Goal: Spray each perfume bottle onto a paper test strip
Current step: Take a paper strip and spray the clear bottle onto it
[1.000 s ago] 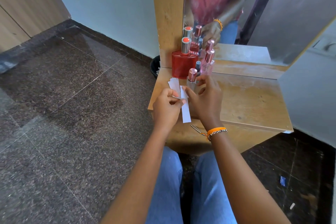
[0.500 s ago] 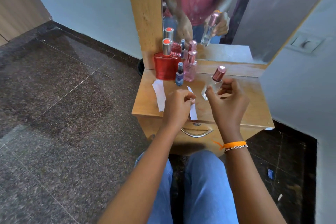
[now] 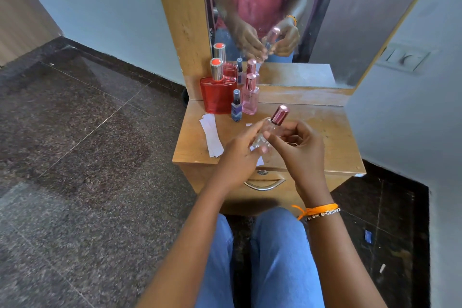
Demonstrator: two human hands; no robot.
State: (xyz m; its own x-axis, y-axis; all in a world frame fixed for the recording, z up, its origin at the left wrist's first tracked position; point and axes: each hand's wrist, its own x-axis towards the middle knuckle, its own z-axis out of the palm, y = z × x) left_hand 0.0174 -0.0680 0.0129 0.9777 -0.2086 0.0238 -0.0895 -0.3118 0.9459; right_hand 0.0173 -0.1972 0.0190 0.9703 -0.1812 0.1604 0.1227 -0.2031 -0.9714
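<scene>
A clear glass perfume bottle point(image 3: 271, 127) with a pink metallic cap is tilted above the small wooden table point(image 3: 332, 132). My right hand point(image 3: 297, 150) grips its middle. My left hand point(image 3: 240, 155) touches its lower end with the fingertips. A white paper test strip point(image 3: 259, 161) lies on the table, mostly hidden under my left hand. Several more strips point(image 3: 211, 135) lie at the table's left side. At the back left stand a large red bottle point(image 3: 218, 94), a small blue bottle point(image 3: 236, 109) and a pink bottle point(image 3: 250, 97).
A mirror point(image 3: 312, 20) in a wooden frame rises behind the table and reflects the bottles and my hands. A drawer with a metal handle point(image 3: 265, 185) sits below the tabletop. A grey wall point(image 3: 410, 112) closes the right side. Dark stone floor spreads to the left.
My right hand lifted the clear bottle from the back row toward me. My left hand let go of the strip, which now lies on the table, and reached the bottle's base.
</scene>
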